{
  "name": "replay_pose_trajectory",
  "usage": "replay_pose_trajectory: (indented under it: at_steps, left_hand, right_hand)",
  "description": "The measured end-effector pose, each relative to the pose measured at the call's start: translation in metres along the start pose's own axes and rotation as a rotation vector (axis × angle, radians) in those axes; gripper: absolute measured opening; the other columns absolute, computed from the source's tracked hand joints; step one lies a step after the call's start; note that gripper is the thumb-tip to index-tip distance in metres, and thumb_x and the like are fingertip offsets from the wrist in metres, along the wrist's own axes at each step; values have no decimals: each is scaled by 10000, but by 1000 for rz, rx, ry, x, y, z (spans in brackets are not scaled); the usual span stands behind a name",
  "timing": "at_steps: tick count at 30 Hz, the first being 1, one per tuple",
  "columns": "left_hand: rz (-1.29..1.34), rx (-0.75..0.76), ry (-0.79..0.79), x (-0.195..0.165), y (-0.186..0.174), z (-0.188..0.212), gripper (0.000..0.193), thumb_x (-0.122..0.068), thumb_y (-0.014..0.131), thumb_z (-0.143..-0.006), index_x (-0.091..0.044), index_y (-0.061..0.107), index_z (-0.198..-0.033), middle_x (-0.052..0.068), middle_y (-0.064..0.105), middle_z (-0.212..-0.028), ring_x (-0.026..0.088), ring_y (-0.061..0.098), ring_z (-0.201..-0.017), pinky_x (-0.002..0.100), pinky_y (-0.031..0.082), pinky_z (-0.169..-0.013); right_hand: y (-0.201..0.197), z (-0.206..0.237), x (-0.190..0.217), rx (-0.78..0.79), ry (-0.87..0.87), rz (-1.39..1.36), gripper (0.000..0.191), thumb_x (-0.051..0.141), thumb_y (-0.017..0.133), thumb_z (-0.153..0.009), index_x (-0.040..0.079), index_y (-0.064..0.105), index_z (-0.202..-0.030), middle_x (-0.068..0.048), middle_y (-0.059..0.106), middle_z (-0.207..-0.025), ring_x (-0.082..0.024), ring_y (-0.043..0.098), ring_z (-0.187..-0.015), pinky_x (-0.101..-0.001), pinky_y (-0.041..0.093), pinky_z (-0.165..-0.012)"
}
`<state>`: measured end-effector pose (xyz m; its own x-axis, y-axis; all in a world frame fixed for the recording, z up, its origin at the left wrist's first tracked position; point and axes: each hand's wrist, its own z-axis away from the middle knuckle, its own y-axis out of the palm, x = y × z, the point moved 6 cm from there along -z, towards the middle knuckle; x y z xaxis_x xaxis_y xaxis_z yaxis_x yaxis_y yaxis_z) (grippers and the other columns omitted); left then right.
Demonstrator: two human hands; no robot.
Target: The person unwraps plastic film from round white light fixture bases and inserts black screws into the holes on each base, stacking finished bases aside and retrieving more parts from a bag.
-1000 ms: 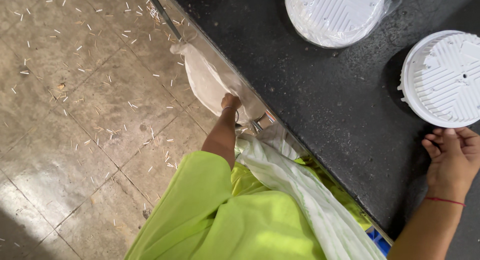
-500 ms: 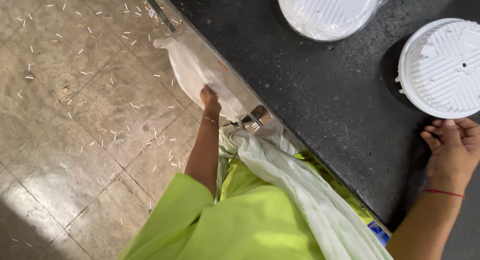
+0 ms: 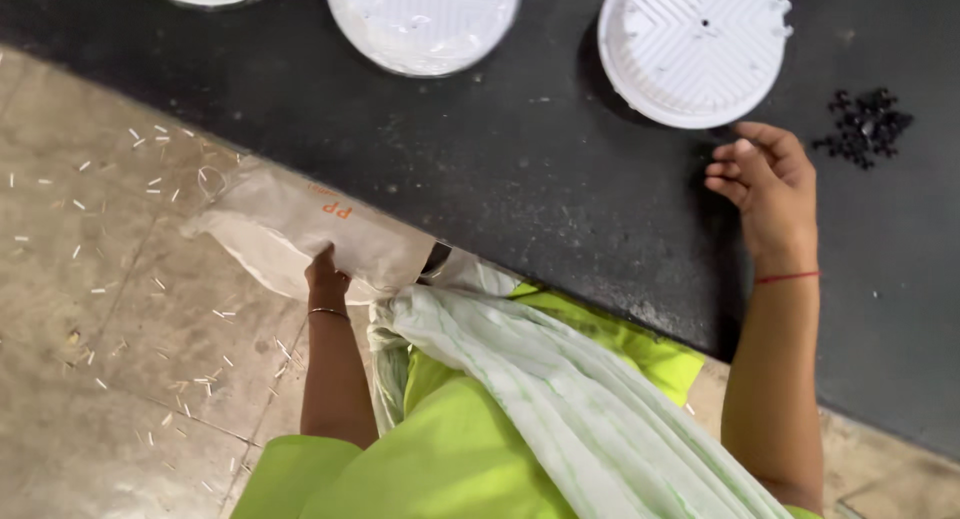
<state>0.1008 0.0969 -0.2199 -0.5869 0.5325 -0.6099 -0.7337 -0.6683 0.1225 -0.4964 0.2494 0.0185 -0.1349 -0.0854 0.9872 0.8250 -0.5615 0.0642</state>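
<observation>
Matt black rough counter (image 3: 520, 169), white ribbed plastic discs (image 3: 695, 49), translucent crinkled plastic bag (image 3: 300, 229), dull stone floor (image 3: 90, 379), soft cloth scarf (image 3: 560, 399)

- The left hand (image 3: 325, 276) grips the lower edge of a pale plastic bag (image 3: 300, 229) hanging off the near edge of the black desk (image 3: 520, 169).
- The right hand (image 3: 768, 184) rests on the desk, fingers (image 3: 728, 169) curled, just near of a white round disc (image 3: 695, 44).
- A heap of small black bits (image 3: 862, 126) lies to its right.

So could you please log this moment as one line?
left hand: grips white sack at table edge | right hand: open, rests on black table by white disc
</observation>
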Motion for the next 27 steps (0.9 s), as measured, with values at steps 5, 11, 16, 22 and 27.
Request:
replay_pose_trajectory:
  at_steps: [5,11,16,22,27]
  left_hand:
    - [-84,6,359,-51,18,1,271,-160,678,-913,11,682,-1122,132,707,-1042,257,682,-858,427,608,-718]
    - [317,501,689,-143,109,-5,257,-151,523,-1005,30,694,-1066,122,712,-997,226,691,-872,408,644,-775]
    - [-48,638,547,-80,160,0,326,-157,575,-1021,29,604,-1287,107,705,-1196,227,676,-1033,377,580,-905]
    - [-678,864,561,26,196,33,365,-191,536,-1023,-8,580,-1336,106,636,-1289,243,602,-1137,395,508,-976]
    - [-703,962,668,42,224,51,400,-220,503,-1025,-39,561,-1378,105,578,-1367,256,540,-1224,409,448,-1036]
  right_hand:
    - [-9,10,0,-1,-12,-25,190,51,588,-1137,15,609,-1323,-95,700,-1086,-167,706,-945,-300,620,-863]
    - [-20,0,-16,75,-46,-119,59,-9,565,-1202,2,595,-1252,-118,699,-1091,-173,707,-941,-309,628,-875]
    - [-32,-4,-25,65,-48,-118,49,-10,555,-1218,-2,595,-1246,-127,707,-1095,-174,713,-939,-310,629,-870]
    - [-29,-4,-24,96,-52,-129,49,-26,554,-1222,-13,600,-1231,-131,706,-1104,-176,711,-948,-317,632,-893]
    - [-27,-4,-22,88,-52,-80,56,-20,560,-1205,-6,612,-1222,-124,706,-1103,-168,710,-954,-299,624,-889]
